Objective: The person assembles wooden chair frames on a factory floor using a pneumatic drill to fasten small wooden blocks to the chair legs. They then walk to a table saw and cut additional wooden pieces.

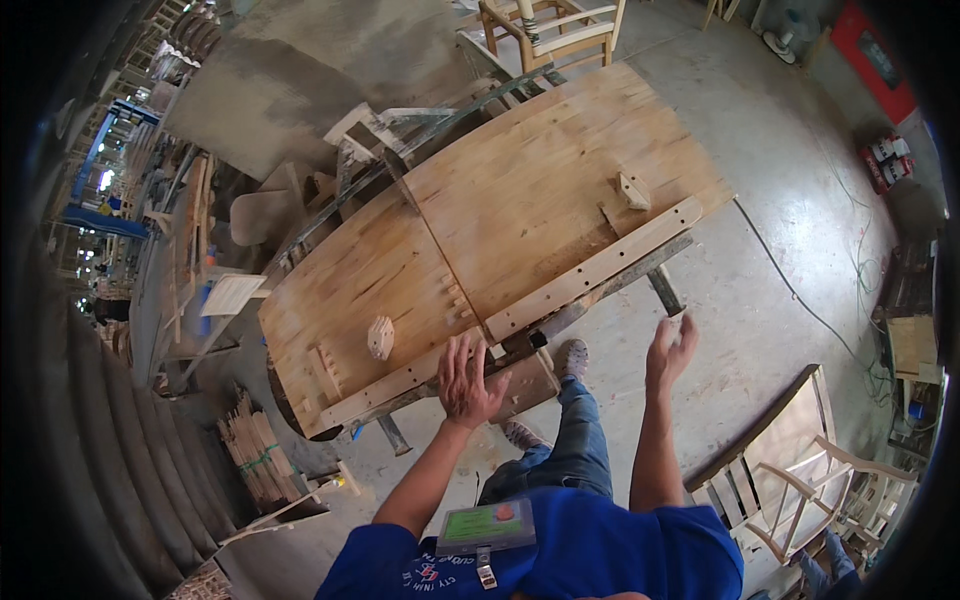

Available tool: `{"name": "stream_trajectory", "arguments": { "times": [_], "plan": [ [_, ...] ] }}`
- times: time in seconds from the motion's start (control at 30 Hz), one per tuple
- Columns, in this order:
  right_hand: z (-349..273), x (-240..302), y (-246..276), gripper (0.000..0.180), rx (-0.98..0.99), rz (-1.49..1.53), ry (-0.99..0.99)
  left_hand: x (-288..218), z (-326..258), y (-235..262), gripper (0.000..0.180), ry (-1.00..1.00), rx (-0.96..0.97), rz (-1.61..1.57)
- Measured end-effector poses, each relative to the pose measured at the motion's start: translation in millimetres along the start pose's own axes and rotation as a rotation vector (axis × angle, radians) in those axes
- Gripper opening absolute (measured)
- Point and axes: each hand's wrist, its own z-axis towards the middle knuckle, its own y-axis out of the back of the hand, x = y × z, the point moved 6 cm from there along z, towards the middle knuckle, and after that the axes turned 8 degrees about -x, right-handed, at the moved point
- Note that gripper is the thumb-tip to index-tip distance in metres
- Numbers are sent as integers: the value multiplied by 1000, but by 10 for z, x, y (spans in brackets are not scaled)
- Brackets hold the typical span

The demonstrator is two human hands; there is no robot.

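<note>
Blue shirt cloth (620,545) lies nearest, with a flat plastic badge (487,525) on its chest. Beyond it, the left hand (470,388) has its fingers loosely spread and thumb out, at the inner end of the left rail (385,386); whether they touch, I cannot tell. The right hand (671,352) hangs clear of the worktop (560,150), its fingers apart and slightly bent. Both rails, pale, straight wood with dark round holes, lie along the near edge of the streaky-grained, curved-ended worktop, the right rail (600,267) past the dark seam.
</note>
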Motion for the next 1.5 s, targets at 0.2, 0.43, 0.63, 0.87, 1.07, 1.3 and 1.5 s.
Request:
{"name": "stream_trajectory", "arguments": {
  "times": [0.2,0.43,0.63,0.87,1.07,1.3,1.5],
  "plan": [
    [-1218,-987,232,41,451,-34,-442,4,-94,-169,65,-49,-59,-5],
    [-1238,-1304,-746,41,697,163,-357,-178,23,-228,59,-52,-110,78],
    [-964,-1498,-1516,56,470,513,-796,-348,53,-347,54,-94,-98,118],
    [-1208,-1461,-1675,61,602,766,-1165,-173,-135,-390,58,0,-47,177],
    [-1288,-1519,-1801,54,589,772,-1262,-45,-176,-299,60,102,-29,120],
    [-1142,-1233,-1893,57,742,685,-1361,104,-150,-176,64,195,48,35],
    [-1046,-715,-1336,57,734,536,-1157,162,-125,-24,62,197,21,-65]
  ]
}}
